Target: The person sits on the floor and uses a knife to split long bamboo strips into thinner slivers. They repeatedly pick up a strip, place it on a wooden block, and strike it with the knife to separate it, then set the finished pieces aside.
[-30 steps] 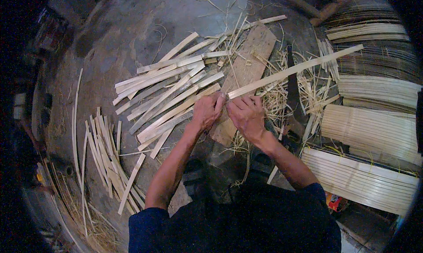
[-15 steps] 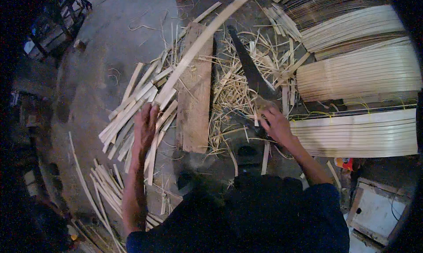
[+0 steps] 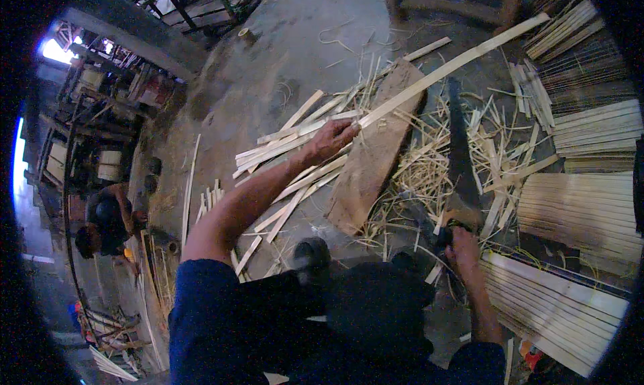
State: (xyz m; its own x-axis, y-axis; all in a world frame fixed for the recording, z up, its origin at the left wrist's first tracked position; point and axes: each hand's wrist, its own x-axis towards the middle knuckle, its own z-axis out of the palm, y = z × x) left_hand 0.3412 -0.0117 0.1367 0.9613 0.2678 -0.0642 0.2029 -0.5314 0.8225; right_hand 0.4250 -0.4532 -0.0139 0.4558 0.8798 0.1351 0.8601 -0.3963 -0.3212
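Observation:
My left hand [image 3: 330, 140] is closed round the near end of a long, pale bamboo strip [image 3: 463, 62]. The strip slants up and right across a thick wooden plank [image 3: 372, 163] lying on the floor. My right hand [image 3: 464, 247] has its fingers curled at the wooden handle of a hand saw [image 3: 461, 150], whose dark blade points away over a heap of thin offcuts [image 3: 429, 163]. A dark object beside those fingers is too unclear to name. Several cut strips [image 3: 282, 143] lie under and beside my left hand.
Slatted bamboo panels [image 3: 583, 204] line the right side, close to my right forearm. At the far left another person [image 3: 111, 214] crouches near long strips, beside wooden racks [image 3: 74, 130]. A wooden frame [image 3: 449, 9] stands at the far edge.
The view has swung left, bringing the other person and racks into sight. My left hand has moved forward with the strip, which now lies at a flatter slant. My right hand stays by the saw handle.

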